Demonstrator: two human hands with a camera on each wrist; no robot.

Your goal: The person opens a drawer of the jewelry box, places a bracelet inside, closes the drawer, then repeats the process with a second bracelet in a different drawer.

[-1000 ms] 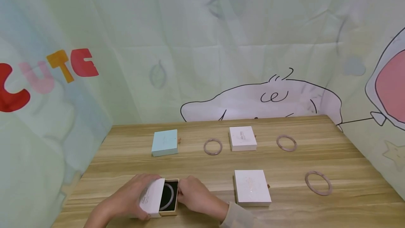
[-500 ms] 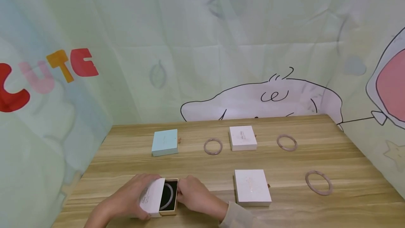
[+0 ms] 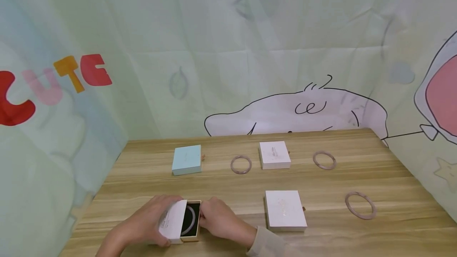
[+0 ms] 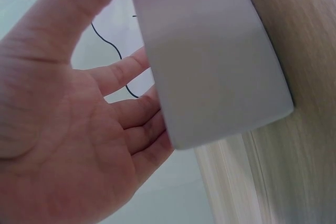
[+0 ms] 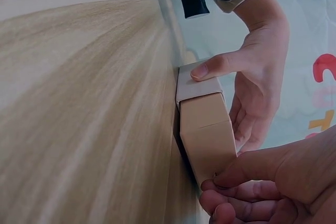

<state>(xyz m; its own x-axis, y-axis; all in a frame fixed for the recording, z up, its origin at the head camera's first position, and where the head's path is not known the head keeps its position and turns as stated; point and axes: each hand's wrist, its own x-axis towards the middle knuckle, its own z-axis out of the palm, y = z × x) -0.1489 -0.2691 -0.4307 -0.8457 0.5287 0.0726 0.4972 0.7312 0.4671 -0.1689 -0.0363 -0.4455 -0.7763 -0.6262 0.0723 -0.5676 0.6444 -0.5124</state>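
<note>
My left hand grips the white sleeve of a small jewelry box from the left, its thumb on the near side and its fingers over the far side. Out of the sleeve's right end sticks a tan drawer with a black lining, about half exposed. A pale purple bangle lies inside, partly covered by the sleeve. My right hand pinches the drawer's outer end between thumb and fingers; whether a pull tab is between them is hidden. In the left wrist view, the palm stands away from the white sleeve.
Farther back sit a light blue box and a white box. Another white box lies right of my right hand. Loose bangles lie near them: one bangle, a second bangle and a third bangle.
</note>
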